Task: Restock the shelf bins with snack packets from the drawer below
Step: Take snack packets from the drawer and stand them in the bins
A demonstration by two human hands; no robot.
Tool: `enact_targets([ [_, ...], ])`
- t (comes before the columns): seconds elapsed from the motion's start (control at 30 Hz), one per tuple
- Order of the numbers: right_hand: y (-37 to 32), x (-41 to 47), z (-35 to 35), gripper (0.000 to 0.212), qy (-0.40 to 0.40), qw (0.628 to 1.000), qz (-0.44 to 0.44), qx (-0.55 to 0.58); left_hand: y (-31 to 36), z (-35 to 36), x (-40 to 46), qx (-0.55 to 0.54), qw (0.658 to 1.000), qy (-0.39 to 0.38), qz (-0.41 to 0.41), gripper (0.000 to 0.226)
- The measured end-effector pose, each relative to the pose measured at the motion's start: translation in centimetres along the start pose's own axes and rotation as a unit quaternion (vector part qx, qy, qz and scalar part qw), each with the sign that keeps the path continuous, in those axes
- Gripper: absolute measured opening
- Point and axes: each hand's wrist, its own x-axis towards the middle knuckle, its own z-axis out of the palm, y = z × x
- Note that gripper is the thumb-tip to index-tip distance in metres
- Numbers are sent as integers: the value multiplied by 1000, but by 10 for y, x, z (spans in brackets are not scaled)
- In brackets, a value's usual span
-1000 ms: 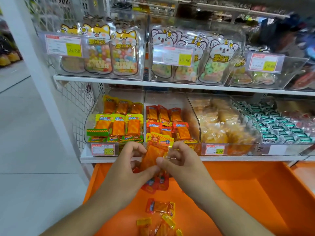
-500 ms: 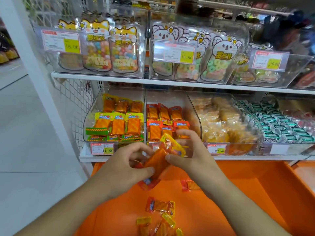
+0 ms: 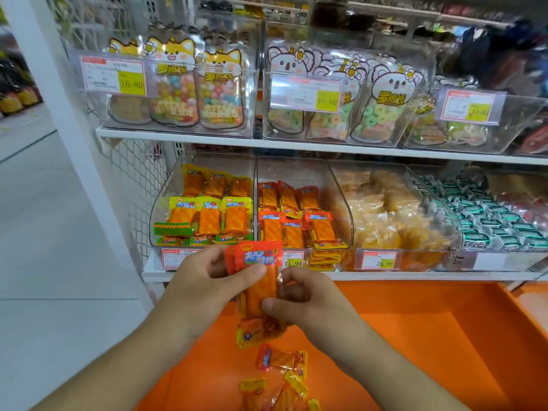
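Head view, setting: shop aisle with pale floor tiles [image 3: 44,232] left of a white shelf unit; a wire mesh panel [image 3: 139,179] closes the unit's left end.
Landmark: orange drawer [image 3: 415,336], pulled out below the lower shelf [image 3: 385,275].
Held packets: a small stack of red-topped snack packets [image 3: 257,280] above the drawer's left part, just in front of the lower shelf edge.
Axis: long axis near upright, leaning slightly; red printed ends up toward the bins, yellow-red ends down toward the drawer.
Left hand: left hand [image 3: 204,287] grips the stack from the left, thumb across the front face.
Right hand: right hand [image 3: 308,298] pinches the stack's right edge, thumb at the front, fingers curled behind.
Loose packets: several more loose packets [image 3: 281,378] lying flat on the drawer floor, directly below the hands.
Bins above the drawer: clear yellow-packet bin [image 3: 204,215] at left; red-packet bin [image 3: 296,221] beside it, its back half bare; further right a pale-orange snack bin [image 3: 391,221] and a green-wrapped sweets bin [image 3: 498,221].
Obstruction: hands and stack cover part of the price labels [image 3: 292,259] on the bin fronts.
Upper shelf: clear boxes of candy bags [image 3: 184,93] with cartoon animal tops, well above the drawer.
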Motion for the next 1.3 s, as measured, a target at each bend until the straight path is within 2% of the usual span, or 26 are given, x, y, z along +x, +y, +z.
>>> enact_targets([
  [0.1, -2, -1, 2, 35, 15, 997, 15, 76, -1, 0, 1, -59, 997, -34, -26, 41],
  [0.17, -2, -1, 0, 27, 28, 994, 28, 98, 0, 0, 0, -36, 997, -70, -28, 46],
  [0.23, -2, 0, -2, 20, 41, 993, 43, 99, -1, 1, 1, -5, 996, -90, -28, 47],
  [0.33, -2, 3, -4, 27, 52, 996, 38, 60, -2, 3, 3, 11, 995, -92, -30, 47],
  [0.4, -7, 4, -8, 29, 52, 998, 18, -14, -1, 5, 5, 13, 996, -81, -24, 43],
  [0.5, -16, 8, -25, 16, 80, 980, -42, -176, 4, 12, 11, 27, 999, -39, 5, 40],
  [0.6, -22, 22, -63, 40, 160, 910, -105, -367, 14, 20, 23, 38, 999, 2, 13, 45],
  [0.67, -21, 33, -88, 59, 190, 870, -103, -443, 21, 31, 36, 38, 999, 11, 12, 44],
  [0.7, -20, 37, -97, 66, 197, 862, -90, -459, 24, 40, 44, 36, 999, 15, 12, 41],
  [0.8, -12, 44, -108, 82, 178, 872, -46, -454, 30, 71, 77, 46, 998, 37, 25, 34],
  [0.93, -8, 44, -110, 84, 170, 865, -40, -471, 28, 108, 134, 58, 995, 77, 18, 32],
  [1.03, -10, 43, -112, 86, 157, 875, -18, -458, 18, 131, 183, 67, 992, 107, 5, 34],
  [1.17, -8, 46, -118, 89, 162, 887, -17, -433, 6, 153, 242, 210, 963, 160, 49, 33],
  [1.3, -6, 52, -120, 93, 171, 892, -23, -419, -3, 166, 271, 296, 938, 159, 85, 33],
])
